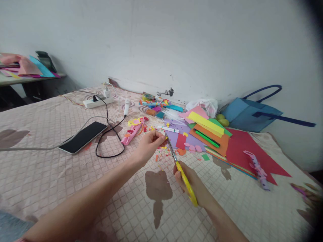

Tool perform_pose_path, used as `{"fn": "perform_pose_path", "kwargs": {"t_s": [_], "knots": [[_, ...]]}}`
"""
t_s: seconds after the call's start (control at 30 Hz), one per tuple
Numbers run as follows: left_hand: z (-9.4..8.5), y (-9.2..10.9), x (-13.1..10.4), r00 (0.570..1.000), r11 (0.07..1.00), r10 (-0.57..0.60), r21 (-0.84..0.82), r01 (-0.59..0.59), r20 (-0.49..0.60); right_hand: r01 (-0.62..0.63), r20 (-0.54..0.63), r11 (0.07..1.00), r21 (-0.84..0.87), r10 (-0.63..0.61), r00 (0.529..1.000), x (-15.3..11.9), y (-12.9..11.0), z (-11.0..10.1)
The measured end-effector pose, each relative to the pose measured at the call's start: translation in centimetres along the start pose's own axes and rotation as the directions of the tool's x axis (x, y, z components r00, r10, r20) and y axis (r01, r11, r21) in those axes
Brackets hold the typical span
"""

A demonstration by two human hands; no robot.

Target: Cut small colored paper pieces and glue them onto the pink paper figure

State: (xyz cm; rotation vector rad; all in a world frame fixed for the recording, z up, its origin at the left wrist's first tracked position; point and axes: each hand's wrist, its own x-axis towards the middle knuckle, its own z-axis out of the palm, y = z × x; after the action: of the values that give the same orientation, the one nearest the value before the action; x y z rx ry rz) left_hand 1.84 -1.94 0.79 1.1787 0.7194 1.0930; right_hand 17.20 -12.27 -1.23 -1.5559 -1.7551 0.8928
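The fingers of my left hand [150, 143] are pinched together, with a tiny yellow scrap [166, 137] at their tips. My right hand [195, 179] is closed round yellow-handled scissors [187, 185]. Their metal blades point up and away from me, the tips right beside my left fingertips. Small paper bits [165, 152] in several colours lie scattered just beyond and below the blades. A white marker-like stick [168, 129] rests on a purple sheet [172, 137] behind my hands. A red paper rectangle [181, 141] and pink cut shapes [194, 148] lie to the right of the blades.
To the left are a phone [84, 137], a looped black cable [97, 148] and a white power strip [98, 103]. Coloured sheets with a green cutter [207, 138] spread to the right, near a decorated lilac strip [259, 171]. A blue bag [248, 114] stands against the wall.
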Motion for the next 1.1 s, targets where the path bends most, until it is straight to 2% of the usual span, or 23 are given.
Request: {"fn": "perform_pose_path", "kwargs": {"t_s": [0.43, 0.77, 0.93, 1.1], "knots": [[-0.5, 0.5, 0.2, 0.998, 0.992, 0.057, 0.112, -0.061, 0.04, 0.006, -0.023, 0.998, -0.064, -0.007, 1.0, 0.0, 0.5, -0.4], [-1.2, 0.7, 0.7, 0.994, 0.997, -0.002, 0.075, -0.007, 0.112, -0.084, 0.002, 0.996, 0.038, 0.084, 0.996, -0.2, 0.5, -0.2], [-1.5, 0.6, 0.8, 0.991, 0.997, -0.012, 0.072, 0.003, 0.13, -0.096, -0.007, 0.995, 0.039, 0.097, 0.995, -0.2, 0.3, -0.3], [-1.6, 0.2, 0.9, 0.991, 1.0, -0.023, 0.014, 0.021, 0.135, -0.06, 0.006, 0.995, 0.074, 0.06, 0.998, 0.0, 1.3, 0.0]]}}
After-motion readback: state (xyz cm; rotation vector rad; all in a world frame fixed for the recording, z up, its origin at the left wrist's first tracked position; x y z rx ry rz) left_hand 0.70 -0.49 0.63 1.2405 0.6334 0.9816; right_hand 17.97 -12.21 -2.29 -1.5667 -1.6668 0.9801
